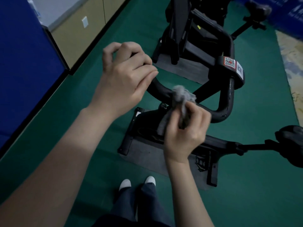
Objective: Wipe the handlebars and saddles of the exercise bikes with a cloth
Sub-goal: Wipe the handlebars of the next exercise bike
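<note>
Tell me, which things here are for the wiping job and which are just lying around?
For the job: grey cloth in the right hand; handlebar, held by the left hand; near saddle; far saddle.
Just there: QR stickers; blue panel; beige cupboard; patterned mat.

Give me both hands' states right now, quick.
Left hand: curled round the handlebar end, gripping it.
Right hand: pinching the grey cloth against the handlebar.

I saw a fuzzy grey cloth (182,95) against matt black, foam-like handlebars (226,105), above smooth green floor (246,185).
</note>
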The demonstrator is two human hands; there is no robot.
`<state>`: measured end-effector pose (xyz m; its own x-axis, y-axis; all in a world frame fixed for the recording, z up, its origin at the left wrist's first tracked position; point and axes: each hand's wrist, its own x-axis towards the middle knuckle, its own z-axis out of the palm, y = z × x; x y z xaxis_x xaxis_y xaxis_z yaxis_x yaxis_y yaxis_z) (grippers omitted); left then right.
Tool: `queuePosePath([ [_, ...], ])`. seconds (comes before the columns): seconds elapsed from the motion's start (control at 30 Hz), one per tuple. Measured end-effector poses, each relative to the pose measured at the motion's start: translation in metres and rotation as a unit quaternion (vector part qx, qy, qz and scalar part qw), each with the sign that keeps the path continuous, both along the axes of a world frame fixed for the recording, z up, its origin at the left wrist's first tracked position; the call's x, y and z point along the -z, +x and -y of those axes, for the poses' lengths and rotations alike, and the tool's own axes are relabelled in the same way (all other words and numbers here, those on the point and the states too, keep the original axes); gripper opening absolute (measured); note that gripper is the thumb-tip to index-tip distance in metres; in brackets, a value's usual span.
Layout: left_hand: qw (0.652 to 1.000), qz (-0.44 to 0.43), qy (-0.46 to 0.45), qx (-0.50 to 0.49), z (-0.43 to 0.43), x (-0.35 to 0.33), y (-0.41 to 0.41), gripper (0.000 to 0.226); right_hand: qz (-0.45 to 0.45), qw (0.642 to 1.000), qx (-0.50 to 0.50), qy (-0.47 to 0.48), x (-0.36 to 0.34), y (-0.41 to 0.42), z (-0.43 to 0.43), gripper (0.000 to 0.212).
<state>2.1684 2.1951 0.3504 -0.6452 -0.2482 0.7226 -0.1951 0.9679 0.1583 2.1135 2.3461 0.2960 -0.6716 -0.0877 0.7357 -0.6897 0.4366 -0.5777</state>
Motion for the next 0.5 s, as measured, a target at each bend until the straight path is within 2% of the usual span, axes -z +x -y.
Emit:
queuePosePath([
  [0.1, 1.000, -0.003, 0.008, -0.003, -0.002, 0.000, 0.000, 0.029, 0.020, 0.998, 0.045, -0.039, 0.002, 0.000, 0.000, 0.010],
  [0.23, 1.000, 0.007, 0.009, -0.001, 0.000, 0.000, 0.001, 0.029, 0.040, 0.997, 0.014, -0.065, 0.003, 0.019, 0.032, 0.008],
  [0.4, 1.000, 0.012, 0.012, 0.004, 0.000, 0.000, 0.002, 0.028, 0.039, 0.998, -0.025, -0.034, 0.000, 0.020, 0.033, 0.011],
  [0.5, 1.000, 0.003, 0.019, 0.006, -0.001, 0.000, 0.002, 0.027, 0.041, 0.998, 0.031, -0.021, -0.003, 0.007, 0.004, 0.012],
])
